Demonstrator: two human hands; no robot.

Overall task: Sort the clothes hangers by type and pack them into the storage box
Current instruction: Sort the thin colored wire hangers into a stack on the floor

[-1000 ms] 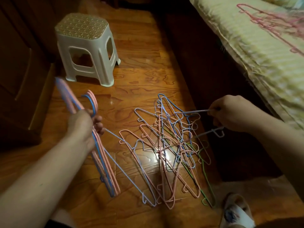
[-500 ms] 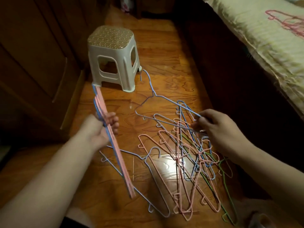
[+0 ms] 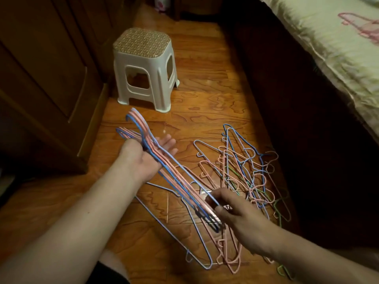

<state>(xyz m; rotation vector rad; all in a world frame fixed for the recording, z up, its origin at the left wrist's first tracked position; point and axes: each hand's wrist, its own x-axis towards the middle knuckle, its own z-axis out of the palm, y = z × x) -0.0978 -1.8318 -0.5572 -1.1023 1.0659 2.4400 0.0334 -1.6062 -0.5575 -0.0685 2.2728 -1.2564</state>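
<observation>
Pink and blue wire, a bundle of hangers point(image 3: 180, 177) lies slantwise across my left hand point(image 3: 147, 156), palm up with the fingers stretched nearly flat beneath it, hooks pointing toward the white plastic stool point(image 3: 143, 68). My right hand point(image 3: 240, 220) pinches the bundle's near end, fingers curled round the wires. More loose hangers point(image 3: 242, 173) lie tangled on the wooden floor point(image 3: 205, 95), just right of the bundle. I can read no writing anywhere.

No legible text, label, brand, number or sign appears anywhere in the head view; the pink motif on the bedspread point(image 3: 361, 27) is a pattern, not lettering.
</observation>
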